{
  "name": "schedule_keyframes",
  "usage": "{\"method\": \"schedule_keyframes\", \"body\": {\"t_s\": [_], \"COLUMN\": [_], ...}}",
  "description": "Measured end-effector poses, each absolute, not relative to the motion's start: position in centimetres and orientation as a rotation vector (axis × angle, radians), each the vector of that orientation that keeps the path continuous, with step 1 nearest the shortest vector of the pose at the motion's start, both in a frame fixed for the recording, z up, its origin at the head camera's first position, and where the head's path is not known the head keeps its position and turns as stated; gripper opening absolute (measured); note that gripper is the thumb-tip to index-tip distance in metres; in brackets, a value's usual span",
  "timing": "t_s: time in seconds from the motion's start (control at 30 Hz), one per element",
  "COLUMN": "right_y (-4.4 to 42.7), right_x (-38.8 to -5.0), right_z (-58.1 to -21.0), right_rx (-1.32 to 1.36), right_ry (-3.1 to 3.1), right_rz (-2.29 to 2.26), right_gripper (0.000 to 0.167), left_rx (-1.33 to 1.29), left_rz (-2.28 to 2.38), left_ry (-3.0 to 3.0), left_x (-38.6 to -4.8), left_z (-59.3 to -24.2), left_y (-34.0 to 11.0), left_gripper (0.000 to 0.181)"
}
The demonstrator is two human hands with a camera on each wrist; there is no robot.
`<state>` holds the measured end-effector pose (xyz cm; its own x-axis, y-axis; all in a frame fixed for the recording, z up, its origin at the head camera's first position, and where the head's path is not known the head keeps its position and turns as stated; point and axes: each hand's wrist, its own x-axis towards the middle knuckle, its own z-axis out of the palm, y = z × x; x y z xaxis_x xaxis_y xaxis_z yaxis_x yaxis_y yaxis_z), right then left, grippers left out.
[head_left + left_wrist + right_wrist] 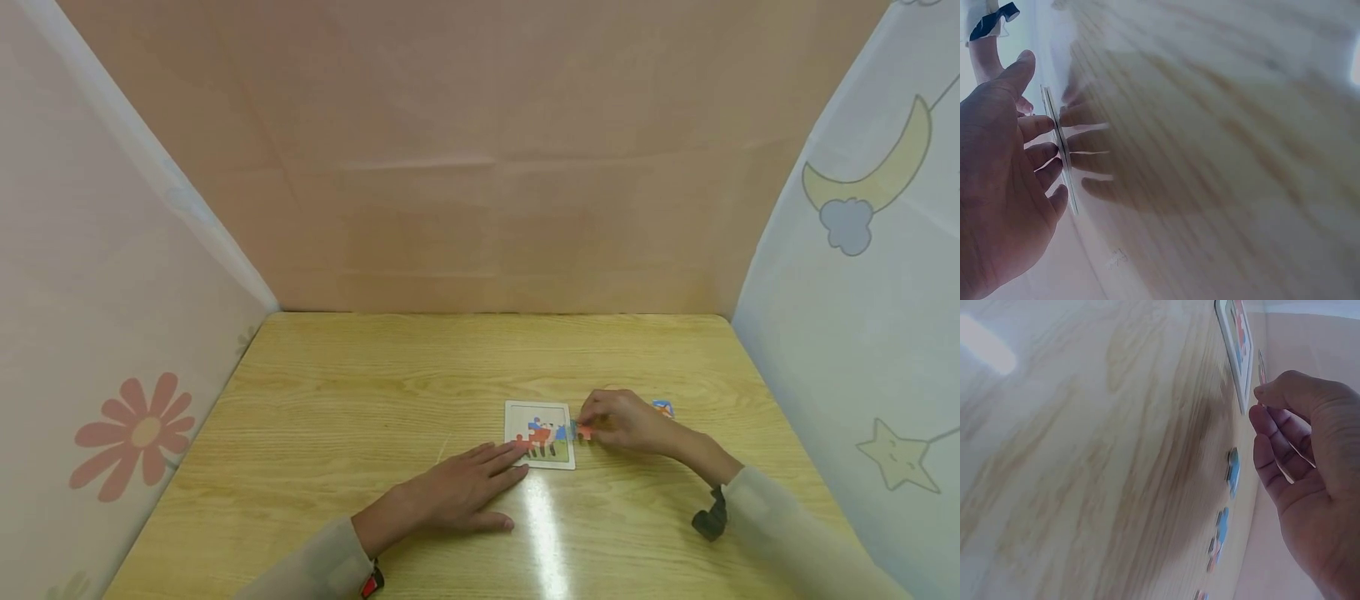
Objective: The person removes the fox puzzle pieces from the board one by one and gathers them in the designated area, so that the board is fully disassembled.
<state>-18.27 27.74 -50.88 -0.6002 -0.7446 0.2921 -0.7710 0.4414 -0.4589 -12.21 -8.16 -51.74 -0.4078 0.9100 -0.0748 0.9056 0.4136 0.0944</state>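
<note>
A white-framed jigsaw puzzle tray [572, 450] lies on the table, with several joined pieces [551, 437] in red, blue and green inside it. My left hand [467, 487] rests flat with its fingertips on the tray's left edge; in the left wrist view those fingers [1040, 128] touch the thin edge of the tray [1063, 153]. Just off the tray's right side, my right hand [626, 421] pinches a red and blue puzzle piece [584, 432] between thumb and fingers. The right wrist view shows this piece [1262, 367] nearly edge-on, held upright above the table, partly hidden by the thumb.
Loose puzzle pieces lie on the wooden table [360, 375] to the right; a blue and orange one [663, 407] shows behind the right hand. Two blue pieces [1233, 472] and part of another appear in the right wrist view. Fabric walls [487, 233] enclose the table's back and sides.
</note>
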Motion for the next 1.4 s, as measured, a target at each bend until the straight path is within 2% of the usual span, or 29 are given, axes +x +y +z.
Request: {"method": "schedule_keyframes", "body": {"t_s": [0.4, 1.4], "right_y": [29.8, 31.4], "right_x": [-17.8, -17.3], "right_z": [-51.4, -52.1], "right_rx": [1.36, 1.288], "right_ry": [-2.605, -2.698], "right_rz": [0.822, 0.797], "right_gripper": [0.029, 0.027], "left_rx": [1.628, 1.623], "left_rz": [0.073, 0.072], "left_ry": [2.533, 2.527], "left_x": [-12.3, -12.2], "left_z": [-51.8, -51.7], "left_y": [-8.2, -8.3], "left_gripper": [0.078, 0.078]}}
